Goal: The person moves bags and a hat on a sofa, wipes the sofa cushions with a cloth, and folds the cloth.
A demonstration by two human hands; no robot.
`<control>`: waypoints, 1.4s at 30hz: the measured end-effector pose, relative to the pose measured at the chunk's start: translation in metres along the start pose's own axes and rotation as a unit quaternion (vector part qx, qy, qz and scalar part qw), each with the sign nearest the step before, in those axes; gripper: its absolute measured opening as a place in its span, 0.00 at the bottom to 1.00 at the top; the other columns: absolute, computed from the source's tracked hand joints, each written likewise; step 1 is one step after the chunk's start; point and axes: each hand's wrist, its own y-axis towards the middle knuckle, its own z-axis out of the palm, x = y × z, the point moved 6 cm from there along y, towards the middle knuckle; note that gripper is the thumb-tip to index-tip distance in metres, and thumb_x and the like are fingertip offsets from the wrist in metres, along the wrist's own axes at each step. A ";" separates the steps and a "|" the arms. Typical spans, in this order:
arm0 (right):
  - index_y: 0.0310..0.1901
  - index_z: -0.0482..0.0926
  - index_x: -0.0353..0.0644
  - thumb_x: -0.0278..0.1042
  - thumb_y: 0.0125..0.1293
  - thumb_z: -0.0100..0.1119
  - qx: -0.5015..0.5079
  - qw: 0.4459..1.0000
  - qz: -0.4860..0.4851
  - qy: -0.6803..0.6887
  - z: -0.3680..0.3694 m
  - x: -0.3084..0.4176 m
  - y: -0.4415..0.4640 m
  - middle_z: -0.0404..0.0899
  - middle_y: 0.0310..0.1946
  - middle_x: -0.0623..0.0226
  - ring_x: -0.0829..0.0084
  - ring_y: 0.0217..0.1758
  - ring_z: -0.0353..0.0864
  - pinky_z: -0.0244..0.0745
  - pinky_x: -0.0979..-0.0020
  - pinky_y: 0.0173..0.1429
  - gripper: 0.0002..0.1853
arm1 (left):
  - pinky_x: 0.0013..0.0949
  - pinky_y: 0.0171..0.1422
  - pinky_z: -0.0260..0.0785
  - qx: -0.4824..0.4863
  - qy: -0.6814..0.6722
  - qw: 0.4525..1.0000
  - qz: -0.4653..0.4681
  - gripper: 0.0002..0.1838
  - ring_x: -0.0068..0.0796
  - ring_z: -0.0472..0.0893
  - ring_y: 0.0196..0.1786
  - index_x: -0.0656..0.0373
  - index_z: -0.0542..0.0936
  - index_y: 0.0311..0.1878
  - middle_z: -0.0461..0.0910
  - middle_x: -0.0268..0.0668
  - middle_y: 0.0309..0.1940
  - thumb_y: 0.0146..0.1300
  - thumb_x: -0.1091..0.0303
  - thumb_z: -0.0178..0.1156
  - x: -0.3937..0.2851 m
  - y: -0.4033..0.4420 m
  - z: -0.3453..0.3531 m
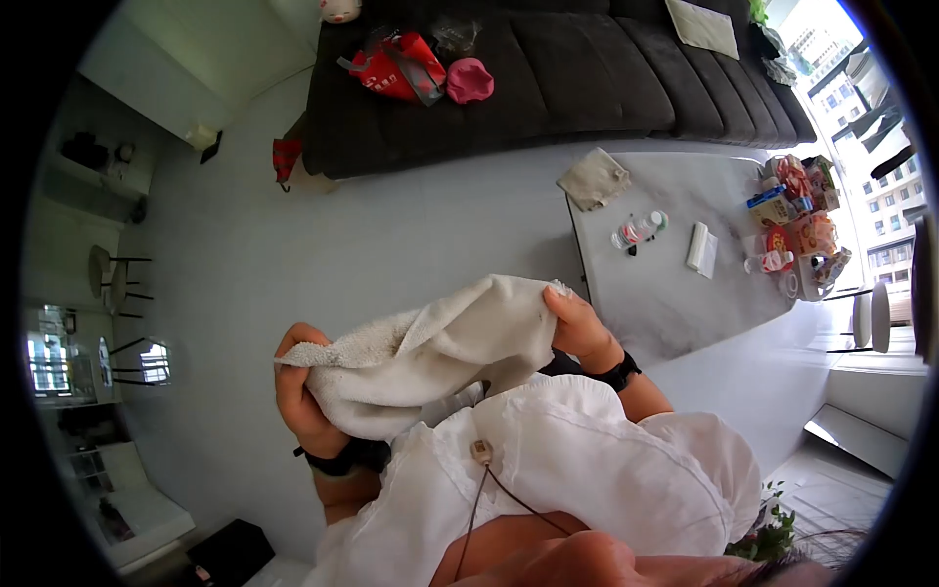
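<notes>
A cream, towel-like cloth (pixel 440 342) hangs in loose folds between my two hands, in front of the white top. My left hand (pixel 303 382) is closed on its left corner, fingers wrapped round the edge. At the upper right corner my right hand (pixel 579 323) pinches the fabric between thumb and fingers. Both wrists carry black bands. Another beige cloth (pixel 594 180) lies folded at the near left corner of the marble-look table (pixel 646 303), apart from my hands.
On the table are a plastic bottle (pixel 638 230), a white packet (pixel 701 249) and several snack packages (pixel 797 210). Behind stands a dark sofa (pixel 548 78) with a red bag (pixel 396 68) and a pink item (pixel 469 80). Chairs (pixel 117 279) stand at the far left.
</notes>
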 end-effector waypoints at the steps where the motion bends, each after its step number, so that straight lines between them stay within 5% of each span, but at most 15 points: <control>1: 0.57 0.74 0.36 0.46 0.74 0.47 0.003 1.000 -0.009 0.002 0.000 0.007 0.024 0.78 0.53 0.64 0.71 0.54 0.77 0.72 0.68 0.58 0.21 | 0.24 0.30 0.63 -0.010 0.012 1.000 -0.004 0.14 0.19 0.72 0.26 0.60 0.72 0.34 0.73 0.31 0.24 0.63 0.58 0.48 -0.003 0.024 0.001; 5: 0.60 0.71 0.36 0.45 0.73 0.47 -0.028 0.964 -0.075 -0.255 -0.013 0.040 0.114 0.76 0.55 0.63 0.70 0.58 0.74 0.70 0.66 0.60 0.23 | 0.24 0.35 0.65 0.022 0.007 0.999 -0.026 0.12 0.20 0.73 0.30 0.61 0.73 0.33 0.74 0.32 0.26 0.60 0.61 0.50 -0.007 0.120 -0.003; 10: 0.63 0.66 0.34 0.37 0.72 0.50 0.030 0.997 -0.063 -0.015 0.031 0.085 0.196 0.71 0.58 0.64 0.71 0.62 0.68 0.66 0.69 0.62 0.23 | 0.24 0.40 0.65 0.106 0.033 0.992 -0.059 0.11 0.20 0.74 0.34 0.65 0.76 0.38 0.78 0.34 0.31 0.57 0.67 0.52 0.009 0.217 0.013; 16: 0.66 0.63 0.36 0.41 0.60 0.69 0.005 0.965 -0.122 -0.234 0.049 0.100 0.296 0.70 0.58 0.66 0.73 0.63 0.66 0.64 0.69 0.65 0.37 | 0.26 0.53 0.70 0.368 0.037 0.902 -0.222 0.12 0.22 0.78 0.46 0.65 0.76 0.48 0.79 0.36 0.44 0.62 0.78 0.52 0.076 0.322 0.063; 17: 0.61 0.69 0.36 0.38 0.54 0.74 -0.026 0.962 -0.110 -0.249 0.045 0.098 0.314 0.73 0.55 0.67 0.74 0.60 0.69 0.68 0.70 0.61 0.35 | 0.27 0.56 0.69 0.425 0.066 0.882 -0.192 0.11 0.22 0.78 0.49 0.64 0.76 0.51 0.79 0.37 0.46 0.67 0.77 0.52 0.084 0.341 0.070; 20: 0.55 0.74 0.37 0.33 0.56 0.72 -0.098 0.947 -0.043 -0.304 0.044 0.096 0.364 0.76 0.51 0.68 0.75 0.55 0.73 0.71 0.71 0.56 0.26 | 0.28 0.59 0.68 0.520 0.004 0.813 -0.262 0.13 0.24 0.77 0.53 0.63 0.74 0.54 0.78 0.37 0.49 0.67 0.77 0.53 0.099 0.389 0.081; 26: 0.48 0.78 0.36 0.24 0.56 0.64 -0.272 0.896 -0.151 -0.316 0.036 0.126 0.455 0.81 0.41 0.68 0.77 0.44 0.78 0.75 0.71 0.47 0.17 | 0.30 0.64 0.67 0.661 0.069 0.721 -0.199 0.19 0.25 0.74 0.61 0.63 0.72 0.59 0.77 0.40 0.55 0.65 0.75 0.58 0.069 0.515 0.081; 29: 0.44 0.80 0.36 0.24 0.54 0.65 -0.360 0.876 -0.161 -0.278 0.027 0.136 0.465 0.82 0.38 0.68 0.78 0.40 0.78 0.75 0.73 0.45 0.14 | 0.34 0.65 0.66 0.614 0.113 0.742 -0.244 0.22 0.32 0.76 0.59 0.61 0.72 0.59 0.77 0.43 0.54 0.62 0.72 0.62 0.096 0.583 0.075; 32: 0.41 0.81 0.34 0.23 0.52 0.65 -0.434 0.841 -0.174 -0.273 0.010 0.154 0.465 0.82 0.34 0.68 0.78 0.37 0.78 0.74 0.73 0.42 0.12 | 0.38 0.65 0.66 0.550 0.339 0.761 0.056 0.26 0.39 0.76 0.59 0.59 0.73 0.59 0.78 0.46 0.52 0.57 0.70 0.65 0.118 0.646 0.082; 33: 0.38 0.81 0.33 0.22 0.51 0.65 -0.455 0.827 -0.189 -0.270 -0.007 0.154 0.465 0.82 0.30 0.69 0.79 0.34 0.77 0.74 0.73 0.39 0.10 | 0.43 0.68 0.62 0.536 0.343 0.765 0.098 0.28 0.50 0.68 0.65 0.57 0.73 0.58 0.73 0.51 0.57 0.52 0.68 0.68 0.148 0.666 0.079; 36: 0.36 0.81 0.33 0.21 0.51 0.64 -0.500 0.819 -0.177 -0.219 -0.028 0.174 0.481 0.81 0.29 0.70 0.80 0.32 0.76 0.72 0.74 0.37 0.09 | 0.48 0.72 0.54 0.460 0.527 0.686 0.203 0.30 0.56 0.57 0.71 0.58 0.73 0.58 0.62 0.53 0.66 0.49 0.67 0.70 0.212 0.721 0.067; 42: 0.37 0.81 0.34 0.21 0.52 0.64 -0.473 0.829 -0.168 -0.246 -0.065 0.237 0.517 0.80 0.30 0.71 0.81 0.32 0.75 0.71 0.75 0.36 0.09 | 0.56 0.72 0.51 0.338 0.670 0.637 0.176 0.42 0.62 0.52 0.72 0.61 0.68 0.62 0.53 0.56 0.70 0.42 0.63 0.76 0.279 0.827 0.060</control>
